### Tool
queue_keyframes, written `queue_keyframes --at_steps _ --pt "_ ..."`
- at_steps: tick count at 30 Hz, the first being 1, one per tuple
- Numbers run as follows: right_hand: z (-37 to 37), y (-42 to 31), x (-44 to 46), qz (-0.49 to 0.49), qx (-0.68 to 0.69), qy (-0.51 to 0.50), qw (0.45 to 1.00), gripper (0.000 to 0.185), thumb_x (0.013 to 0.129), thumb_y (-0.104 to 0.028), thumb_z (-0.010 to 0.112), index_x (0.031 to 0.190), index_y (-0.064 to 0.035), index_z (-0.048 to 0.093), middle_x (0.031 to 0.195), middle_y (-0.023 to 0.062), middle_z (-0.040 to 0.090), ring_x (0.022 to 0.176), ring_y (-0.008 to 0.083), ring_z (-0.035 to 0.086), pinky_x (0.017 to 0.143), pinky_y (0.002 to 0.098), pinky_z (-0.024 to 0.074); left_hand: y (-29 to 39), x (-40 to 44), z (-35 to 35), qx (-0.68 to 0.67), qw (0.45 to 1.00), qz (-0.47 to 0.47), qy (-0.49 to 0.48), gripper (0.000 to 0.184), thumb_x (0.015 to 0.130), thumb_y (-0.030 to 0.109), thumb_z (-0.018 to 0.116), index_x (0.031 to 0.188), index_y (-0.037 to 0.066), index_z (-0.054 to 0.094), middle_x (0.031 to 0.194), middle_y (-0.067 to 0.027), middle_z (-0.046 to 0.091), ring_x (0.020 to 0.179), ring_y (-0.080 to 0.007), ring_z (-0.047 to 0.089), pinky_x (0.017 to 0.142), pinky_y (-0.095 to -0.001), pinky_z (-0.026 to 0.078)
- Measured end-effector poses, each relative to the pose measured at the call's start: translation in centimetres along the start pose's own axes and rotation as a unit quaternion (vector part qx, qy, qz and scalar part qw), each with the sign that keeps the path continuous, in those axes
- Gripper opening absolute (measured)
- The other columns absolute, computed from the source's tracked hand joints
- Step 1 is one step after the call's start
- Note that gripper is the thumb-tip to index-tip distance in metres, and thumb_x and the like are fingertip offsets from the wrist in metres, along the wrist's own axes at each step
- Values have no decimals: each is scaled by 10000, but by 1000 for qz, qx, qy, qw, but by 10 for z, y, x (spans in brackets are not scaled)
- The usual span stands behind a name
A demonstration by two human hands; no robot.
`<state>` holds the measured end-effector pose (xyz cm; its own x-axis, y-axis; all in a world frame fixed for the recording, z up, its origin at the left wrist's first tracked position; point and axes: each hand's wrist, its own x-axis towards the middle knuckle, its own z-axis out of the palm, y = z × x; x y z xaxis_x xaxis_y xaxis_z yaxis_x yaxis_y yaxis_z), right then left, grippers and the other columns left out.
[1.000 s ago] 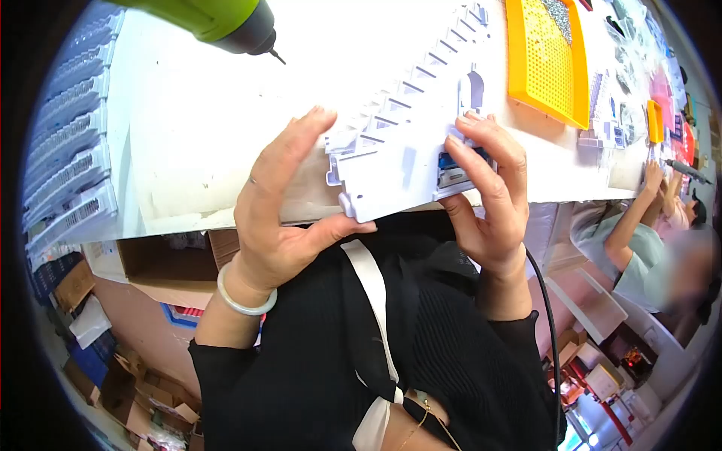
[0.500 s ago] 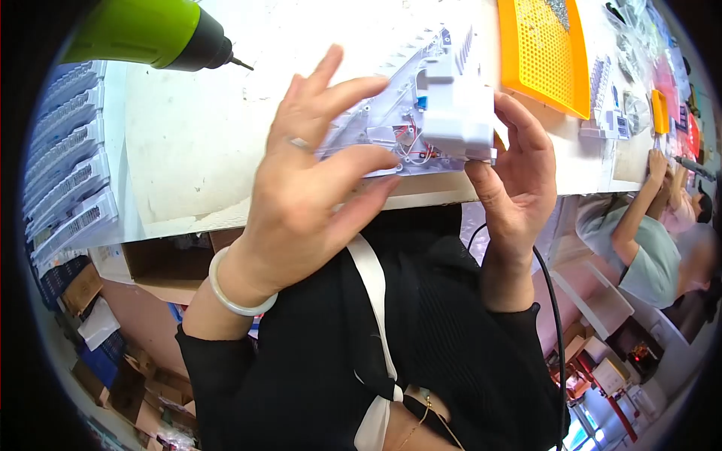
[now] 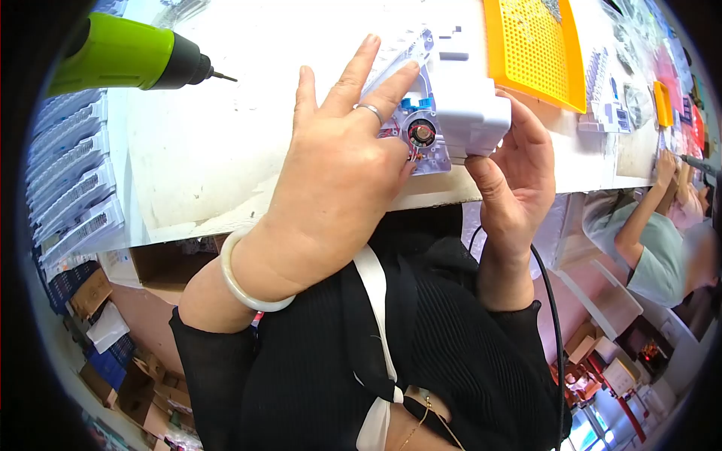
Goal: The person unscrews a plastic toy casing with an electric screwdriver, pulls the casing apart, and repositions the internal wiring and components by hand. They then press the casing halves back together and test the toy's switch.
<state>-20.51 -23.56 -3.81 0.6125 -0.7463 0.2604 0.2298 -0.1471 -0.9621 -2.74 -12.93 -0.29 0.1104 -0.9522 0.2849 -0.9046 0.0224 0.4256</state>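
The left hand [image 3: 342,161] fans three fingers over the white housing [image 3: 474,113], thumb hidden and grip unclear; the right hand [image 3: 519,184] pinches the housing's right end. It is between them, above the near edge of the table [image 3: 195,158]. A green driver [image 3: 113,54] is far left, an orange tray [image 3: 519,60] far right.

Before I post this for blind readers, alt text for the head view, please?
The right hand grips a white plastic housing; the left hand reaches over its exposed insides. Upper left, a green power tool; upper right, an orange tray.
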Motion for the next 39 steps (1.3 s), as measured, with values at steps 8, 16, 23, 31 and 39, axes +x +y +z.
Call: queue_keyframes --at_steps 8,16,23,31,39 --pt "-2 3 0 -26 8 -22 999 638 875 7 777 1429 54 463 1455 194 500 1387 283 485 1147 466 419 7 -2 4 54 999 -7 6 310 718 56 832 1011 92 737 1148 -153 671 1340 -440 509 1126 -709 306" --pt "0 8 3 -74 5 -42 996 659 840 -6 806 1416 45 491 1447 207 515 1362 303 513 1133 436 434 -14 -14 -2 -77 997 7 22 398 763 22 824 1140 43 695 1355 -225 610 1389 -457 479 1160 -598 359" --pt "6 -9 13 -188 -275 -173 927 661 741 -64 874 1326 -4 574 1320 220 639 1288 376 590 1105 500 457 -32 -65 0 -388 905 -102 146 844 686 -28 852 1433 8 458 1397 -236 591 1352 -441 537 1115 -481 459" --pt "7 -13 11 -153 -346 -144 914 683 693 -85 893 1303 -15 595 1377 229 609 1297 383 585 1100 476 464 -46 -90 7 -214 965 -66 136 588 667 -99 811 1227 46 703 1313 -185 634 1250 -417 625 1089 -504 497" --pt "-2 -11 6 -94 -336 -131 928 729 652 37 870 1330 -21 608 1297 197 630 1172 347 645 974 390 552 -44 -85 -1 -196 969 -84 124 540 672 -112 822 1180 25 695 1313 -231 623 1176 -367 662 951 -388 591"
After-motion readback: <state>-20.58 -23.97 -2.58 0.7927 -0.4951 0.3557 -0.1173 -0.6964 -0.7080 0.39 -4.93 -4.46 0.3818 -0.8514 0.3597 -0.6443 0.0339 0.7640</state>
